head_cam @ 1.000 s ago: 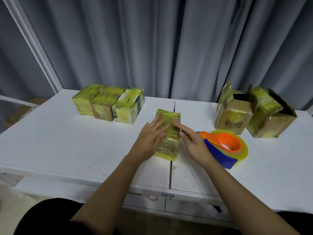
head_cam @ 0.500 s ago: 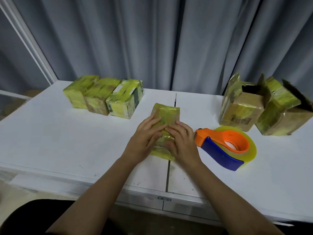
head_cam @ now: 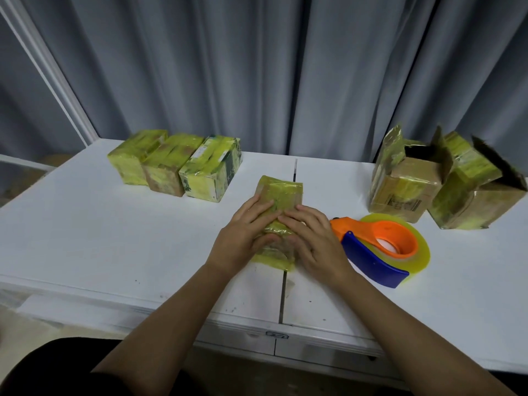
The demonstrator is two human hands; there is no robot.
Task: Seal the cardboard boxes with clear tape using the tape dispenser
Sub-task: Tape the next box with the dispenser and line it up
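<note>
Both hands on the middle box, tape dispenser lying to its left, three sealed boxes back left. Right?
Not quite. The head view shows the tape dispenser lying to the right of the middle box, beside the right hand. The left hand and three sealed boxes are as stated.

— How many boxes do we count?
— Three taped boxes (head_cam: 174, 164) in a row, one box under our hands (head_cam: 281, 195), two open boxes (head_cam: 445, 181).
— And dispensers?
— One tape dispenser (head_cam: 380, 247).

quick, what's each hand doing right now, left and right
Left hand: open, fingers flat, pressing the taped box.
Right hand: open, fingers flat, pressing the same box.
</note>
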